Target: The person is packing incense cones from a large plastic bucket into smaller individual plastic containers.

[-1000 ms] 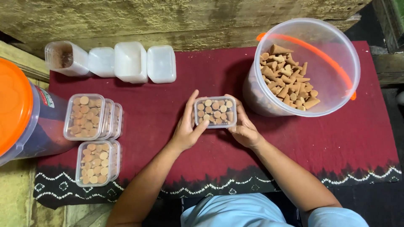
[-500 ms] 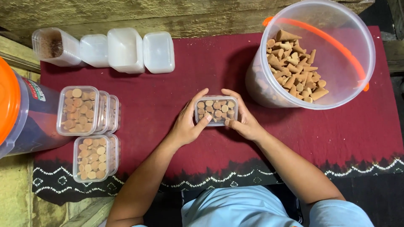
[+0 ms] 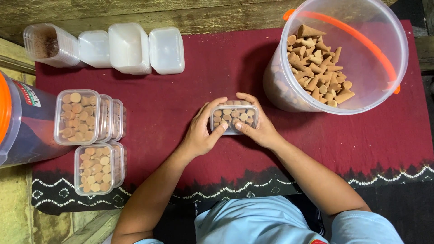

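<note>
Both hands are clamping one small clear rectangular plastic box of brown cone bases (image 3: pixel 234 118) at the centre of the dark red cloth (image 3: pixel 217 72). The left hand (image 3: pixel 202 132) is gripping its nine o'clock end, the right hand (image 3: pixel 257 129) its three o'clock end, thumbs pressing on the lid. Its long axis is running nine to three, equally near both hands. The large clear plastic bucket of brown cones (image 3: pixel 334 58) is standing at two o'clock.

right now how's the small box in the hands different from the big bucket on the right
The small box is shallow, rectangular and packed with cones standing in neat rows; the big bucket is tall, round, lidless and holds cones heaped loosely. The left hand and right hand grip the box from both sides; nothing touches the bucket, which has an orange handle. Both are clear plastic on the red cloth.
</note>
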